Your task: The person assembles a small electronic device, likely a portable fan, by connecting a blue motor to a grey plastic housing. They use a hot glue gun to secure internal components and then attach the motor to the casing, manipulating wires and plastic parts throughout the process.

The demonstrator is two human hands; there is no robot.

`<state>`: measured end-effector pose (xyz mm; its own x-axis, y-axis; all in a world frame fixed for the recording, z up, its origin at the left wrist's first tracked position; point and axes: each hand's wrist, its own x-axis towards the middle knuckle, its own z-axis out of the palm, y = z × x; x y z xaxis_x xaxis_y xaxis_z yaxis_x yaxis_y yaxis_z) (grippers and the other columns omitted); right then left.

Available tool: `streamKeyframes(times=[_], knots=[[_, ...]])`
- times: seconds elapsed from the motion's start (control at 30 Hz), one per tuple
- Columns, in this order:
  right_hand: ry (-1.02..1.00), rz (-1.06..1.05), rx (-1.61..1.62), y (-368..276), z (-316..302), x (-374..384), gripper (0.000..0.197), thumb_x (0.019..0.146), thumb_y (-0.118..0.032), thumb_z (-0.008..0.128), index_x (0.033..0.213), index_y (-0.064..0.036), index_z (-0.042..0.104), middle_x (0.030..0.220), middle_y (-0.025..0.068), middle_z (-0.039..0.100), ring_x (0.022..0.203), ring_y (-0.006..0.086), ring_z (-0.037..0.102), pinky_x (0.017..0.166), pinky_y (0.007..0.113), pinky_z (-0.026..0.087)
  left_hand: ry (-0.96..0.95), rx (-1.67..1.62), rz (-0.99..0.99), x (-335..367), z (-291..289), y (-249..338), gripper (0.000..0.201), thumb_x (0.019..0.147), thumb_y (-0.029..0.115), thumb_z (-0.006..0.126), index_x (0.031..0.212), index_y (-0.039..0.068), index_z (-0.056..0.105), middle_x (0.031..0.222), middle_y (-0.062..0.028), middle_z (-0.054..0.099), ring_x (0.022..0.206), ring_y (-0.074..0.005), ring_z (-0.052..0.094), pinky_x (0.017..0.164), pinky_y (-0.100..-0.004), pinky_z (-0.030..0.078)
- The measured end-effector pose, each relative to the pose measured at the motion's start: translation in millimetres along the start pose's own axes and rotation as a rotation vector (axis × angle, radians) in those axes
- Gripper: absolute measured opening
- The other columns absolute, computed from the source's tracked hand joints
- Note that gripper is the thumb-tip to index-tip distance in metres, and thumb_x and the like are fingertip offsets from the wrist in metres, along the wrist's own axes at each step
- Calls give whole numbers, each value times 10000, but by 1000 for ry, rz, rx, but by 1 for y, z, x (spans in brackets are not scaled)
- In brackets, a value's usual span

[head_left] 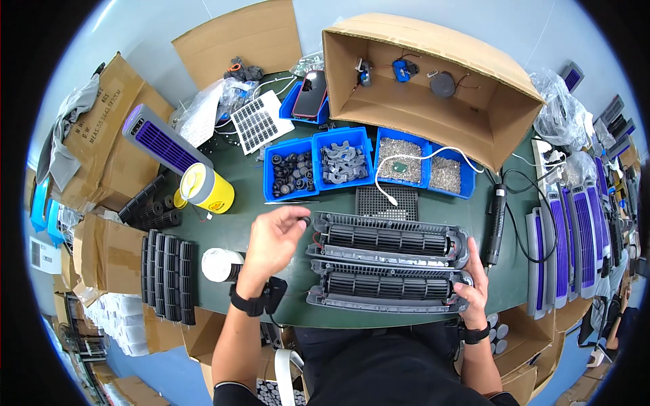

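Left hand (pixel 274 238) raised over the tabletop (pixel 230 223), grip pinched on a small black ring (pixel 305 220), right hand (pixel 472 289) clasping the right end of the nearer fan housing (pixel 387 289) by the tabletop's front edge, second fan housing (pixel 389 238) just behind, blue bins (pixel 318 161) beyond.

Two bare hands raised over the desk, a dark band on each wrist

The left hand (pixel 274 237) hovers palm down near the desk's middle, fingers curled and thumb meeting fingertips in a pinch. The right hand (pixel 472 287) sits near the desk's front edge, fingers wrapped in a grip. Both forearms enter from the lower edge.
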<state>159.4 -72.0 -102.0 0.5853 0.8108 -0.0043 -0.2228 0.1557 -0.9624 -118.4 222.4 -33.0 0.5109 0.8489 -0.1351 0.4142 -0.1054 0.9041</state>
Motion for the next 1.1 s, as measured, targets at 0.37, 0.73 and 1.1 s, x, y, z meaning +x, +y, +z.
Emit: streamKeyframes(times=[0.37,0.73,1.1], knots=[[22,-12,-43,0,-1,-1,1104,660,-218,661,1652,81,279,1550,256,523,1408,332,547,1219,402,350,3,-254,-101,-2,23,-43,314,890,-72,789,1184,-46,683,1091,-141,753,976,-162,720,882,-296,606],[34,0,-54,1,-3,-1,1104,650,-228,671,1651,66,306,1530,246,548,1392,317,558,1213,384,347,-109,-342,-69,-1,22,-52,170,905,-80,782,1057,-29,726,993,-73,755,904,-116,711,842,-270,606],[36,-16,20,2,0,-2,1081,685,-166,669,1662,64,268,1559,256,517,1414,336,544,1222,404,346,-86,-498,4,-2,24,-58,162,935,-85,749,1071,3,733,1043,-58,754,955,-110,702,888,-267,583]])
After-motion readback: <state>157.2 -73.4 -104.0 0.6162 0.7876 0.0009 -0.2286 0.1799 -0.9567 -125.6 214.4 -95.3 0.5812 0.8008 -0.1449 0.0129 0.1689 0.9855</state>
